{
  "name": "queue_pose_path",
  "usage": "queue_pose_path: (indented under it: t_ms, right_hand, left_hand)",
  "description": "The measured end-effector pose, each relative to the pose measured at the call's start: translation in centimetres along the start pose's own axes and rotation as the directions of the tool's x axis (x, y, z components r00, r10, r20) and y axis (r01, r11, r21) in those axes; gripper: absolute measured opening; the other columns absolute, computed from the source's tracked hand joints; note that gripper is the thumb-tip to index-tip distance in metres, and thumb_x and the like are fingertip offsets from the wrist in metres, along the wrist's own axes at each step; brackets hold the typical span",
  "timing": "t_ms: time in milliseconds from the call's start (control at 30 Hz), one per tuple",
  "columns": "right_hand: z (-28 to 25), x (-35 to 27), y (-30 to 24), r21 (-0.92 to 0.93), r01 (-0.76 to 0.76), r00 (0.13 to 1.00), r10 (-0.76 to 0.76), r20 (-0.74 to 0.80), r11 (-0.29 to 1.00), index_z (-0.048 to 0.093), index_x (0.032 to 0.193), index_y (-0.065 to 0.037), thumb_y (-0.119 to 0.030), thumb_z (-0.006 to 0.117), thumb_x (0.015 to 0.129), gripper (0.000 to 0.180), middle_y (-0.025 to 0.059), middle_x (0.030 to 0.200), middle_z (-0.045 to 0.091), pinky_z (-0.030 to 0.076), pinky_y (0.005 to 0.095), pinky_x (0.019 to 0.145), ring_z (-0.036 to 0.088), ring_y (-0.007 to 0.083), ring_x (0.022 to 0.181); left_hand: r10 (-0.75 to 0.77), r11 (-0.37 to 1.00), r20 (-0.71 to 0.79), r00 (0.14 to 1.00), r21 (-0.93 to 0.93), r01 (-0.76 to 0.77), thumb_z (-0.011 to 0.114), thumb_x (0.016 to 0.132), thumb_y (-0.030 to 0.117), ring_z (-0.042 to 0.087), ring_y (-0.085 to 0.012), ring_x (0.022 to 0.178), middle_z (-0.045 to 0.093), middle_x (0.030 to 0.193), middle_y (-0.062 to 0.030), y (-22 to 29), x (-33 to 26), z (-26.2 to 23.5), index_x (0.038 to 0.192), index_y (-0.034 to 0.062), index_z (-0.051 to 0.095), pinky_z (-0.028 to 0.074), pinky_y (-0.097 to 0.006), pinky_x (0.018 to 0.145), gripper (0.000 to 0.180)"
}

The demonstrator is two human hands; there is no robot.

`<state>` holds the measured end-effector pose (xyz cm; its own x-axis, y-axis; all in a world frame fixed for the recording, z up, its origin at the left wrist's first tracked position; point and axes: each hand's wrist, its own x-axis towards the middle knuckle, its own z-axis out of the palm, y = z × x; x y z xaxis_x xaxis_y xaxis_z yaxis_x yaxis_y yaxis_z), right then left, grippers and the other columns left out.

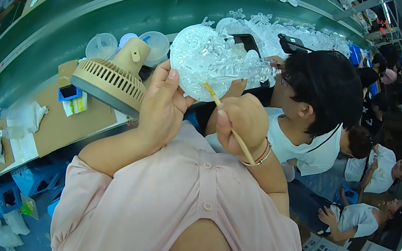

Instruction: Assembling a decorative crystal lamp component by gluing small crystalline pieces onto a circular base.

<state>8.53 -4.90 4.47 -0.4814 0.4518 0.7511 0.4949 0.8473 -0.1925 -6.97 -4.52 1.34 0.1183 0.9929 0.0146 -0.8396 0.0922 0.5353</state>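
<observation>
A clear, glass-like ornament (192, 52) with a round, textured disc and branching transparent parts is held up in front of me. My left hand (165, 98) grips its lower left edge, thumb toward the front. Between the fingers of my right hand (243, 122) is a slim paintbrush (243, 146) with a pale wooden handle. Its yellowish tip touches or nearly touches the lower part of the disc. What the ornament's back looks like is hidden.
A beige fan (110, 80) stands left of my left hand, by round plastic tubs (101, 47). Many clear ornaments (306, 36) lie on the green belt (118, 13); others line the shelf above. A co-worker in a white shirt (290, 135) sits close on my right.
</observation>
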Motion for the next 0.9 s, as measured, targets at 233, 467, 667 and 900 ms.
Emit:
queue_pose_path:
  t_ms: [233, 467, 667, 900]
  right_hand:
    - [0.0, 0.3, 0.3, 0.005, -0.022, 0.999, 0.022, -0.038, 1.0, 0.053, 0.079, -0.001, -0.001, 0.052, 0.08, 0.001, 0.0103, 0.069, 0.057, 0.039, 0.0313, 0.049, 0.049, 0.0236, 0.053]
    - [0.0, 0.2, 0.7, 0.073, -0.094, 0.993, 0.099, -0.063, 0.993, 0.054, 0.078, -0.001, -0.002, 0.051, 0.081, 0.004, 0.0109, 0.069, 0.057, 0.039, 0.0304, 0.048, 0.049, 0.0244, 0.052]
    - [-0.6, -0.1, 1.2, 0.115, -0.105, 0.992, 0.112, -0.055, 0.988, 0.053, 0.079, -0.001, -0.005, 0.05, 0.084, 0.007, 0.0107, 0.069, 0.057, 0.04, 0.0292, 0.049, 0.049, 0.0224, 0.052]
    - [-0.9, -0.5, 1.3, 0.161, -0.257, 0.957, 0.274, -0.097, 0.953, 0.052, 0.074, -0.004, -0.004, 0.054, 0.08, 0.007, 0.008, 0.068, 0.055, 0.041, 0.0333, 0.058, 0.049, 0.0253, 0.055]
  left_hand:
    - [0.05, 0.998, 0.012, 0.999, 0.043, -0.05, 0.038, 0.096, 0.021, 0.049, -0.0193, 0.11, 0.047, 0.118, -0.01, -0.5, 0.2, -0.3, 0.122, 0.0042, 0.034, 0.042, -0.038, 0.093, 0.031]
    - [0.056, 0.997, 0.023, 0.998, 0.06, -0.057, 0.038, 0.096, 0.021, 0.049, -0.0191, 0.11, 0.047, 0.119, -0.0099, -0.7, 0.4, -0.2, 0.122, 0.0039, 0.034, 0.042, -0.038, 0.094, 0.031]
    - [0.019, 0.999, 0.008, 1.0, 0.035, -0.019, 0.037, 0.096, 0.022, 0.049, -0.0206, 0.111, 0.047, 0.119, -0.011, -0.4, 0.7, -0.4, 0.121, 0.0038, 0.034, 0.042, -0.04, 0.094, 0.032]
    - [0.011, 1.0, -0.001, 1.0, -0.011, -0.011, 0.035, 0.096, 0.025, 0.048, -0.0239, 0.114, 0.045, 0.124, -0.013, 0.2, 0.9, 0.1, 0.122, 0.0031, 0.032, 0.041, -0.041, 0.095, 0.034]
